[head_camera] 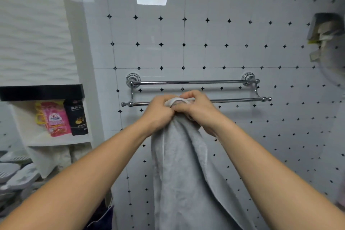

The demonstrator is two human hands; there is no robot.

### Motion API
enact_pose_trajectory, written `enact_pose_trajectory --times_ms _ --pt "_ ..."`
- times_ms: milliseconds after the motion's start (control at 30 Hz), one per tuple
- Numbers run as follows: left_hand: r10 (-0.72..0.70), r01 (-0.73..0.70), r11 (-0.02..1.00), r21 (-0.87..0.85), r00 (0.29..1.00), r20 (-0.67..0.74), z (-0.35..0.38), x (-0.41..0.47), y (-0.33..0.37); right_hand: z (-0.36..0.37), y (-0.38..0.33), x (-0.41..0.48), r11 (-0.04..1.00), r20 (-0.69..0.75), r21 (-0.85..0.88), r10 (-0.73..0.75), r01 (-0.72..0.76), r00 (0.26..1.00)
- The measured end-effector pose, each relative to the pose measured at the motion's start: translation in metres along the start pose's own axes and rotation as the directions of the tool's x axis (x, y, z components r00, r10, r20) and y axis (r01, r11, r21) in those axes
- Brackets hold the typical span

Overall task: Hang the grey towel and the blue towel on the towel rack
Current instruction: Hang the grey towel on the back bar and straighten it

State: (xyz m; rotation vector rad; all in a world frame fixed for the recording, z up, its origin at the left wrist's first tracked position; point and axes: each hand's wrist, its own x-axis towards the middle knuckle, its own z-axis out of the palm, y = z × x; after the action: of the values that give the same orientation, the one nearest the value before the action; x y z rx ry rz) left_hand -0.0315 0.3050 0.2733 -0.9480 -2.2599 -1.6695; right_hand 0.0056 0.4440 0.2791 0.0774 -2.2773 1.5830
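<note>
Grey terry towel point(183, 173) hangs long from its bunched, white-trimmed top edge, raised to the near rail of the chrome double-bar towel rack point(196, 82), probably ready to feed over. The left hand point(158, 112) and right hand point(197, 110) both clench that edge. A dark blue cloth point(104, 218) lies low left.

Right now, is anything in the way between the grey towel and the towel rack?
Nothing visible is. The left hand and right hand grip the bunched top of the grey towel just in front of the lower bar of the towel rack. Both bars look bare where they show.
</note>
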Motion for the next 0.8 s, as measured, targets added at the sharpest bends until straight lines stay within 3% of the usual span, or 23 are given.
enact_pose_trajectory --times_ms 67,133,200,300,367,467,533,633,700,767,800 --pt "-0.102 0.083 0.990 -0.111 0.979 -0.177 -0.010 0.006 0.006 -0.007 0.014 -0.012 0.998 0.154 0.032 0.055 -0.061 0.987" --pt "-0.293 0.194 0.932 -0.306 0.901 -0.319 -0.021 0.013 0.013 -0.008 0.044 -0.028 0.990 0.280 0.029 0.123 -0.136 0.952" --pt "-0.422 0.248 0.835 -0.492 0.862 -0.282 -0.031 0.015 0.020 -0.001 0.076 -0.046 0.978 0.332 0.028 0.184 -0.205 0.925" --pt "-0.425 0.249 0.759 -0.601 0.889 -0.169 -0.039 0.015 0.024 0.008 0.101 -0.059 0.979 0.287 0.018 0.189 -0.203 0.939" --pt "-0.384 0.209 0.817 -0.538 0.893 -0.234 -0.040 0.013 0.023 0.007 0.102 -0.054 0.984 0.192 0.071 0.149 -0.165 0.970" --pt "-0.193 0.119 0.962 -0.246 0.932 -0.307 -0.049 0.008 0.019 -0.005 0.089 -0.042 0.978 0.049 0.169 0.114 -0.120 0.992" --pt "-0.154 0.112 0.982 -0.151 0.941 -0.302 -0.058 0.004 0.018 -0.015 0.079 -0.035 0.983 0.014 0.164 0.082 -0.083 0.997" --pt "-0.187 0.148 0.979 -0.140 0.925 -0.331 -0.072 0.000 0.024 -0.027 0.070 -0.036 0.991 0.010 0.130 0.033 -0.034 0.999" --pt "-0.262 0.220 0.963 -0.158 0.905 -0.336 -0.079 0.000 0.030 -0.032 0.068 -0.043 1.000 0.048 0.031 0.006 -0.007 0.999" --pt "-0.338 0.304 0.940 -0.157 0.895 -0.290 -0.085 -0.001 0.037 -0.034 0.068 -0.051 0.970 0.076 -0.242 0.026 -0.006 0.997" --pt "-0.355 0.329 0.934 -0.141 0.898 -0.261 -0.087 -0.001 0.041 -0.033 0.069 -0.054 0.909 0.071 -0.417 0.055 -0.021 0.996"
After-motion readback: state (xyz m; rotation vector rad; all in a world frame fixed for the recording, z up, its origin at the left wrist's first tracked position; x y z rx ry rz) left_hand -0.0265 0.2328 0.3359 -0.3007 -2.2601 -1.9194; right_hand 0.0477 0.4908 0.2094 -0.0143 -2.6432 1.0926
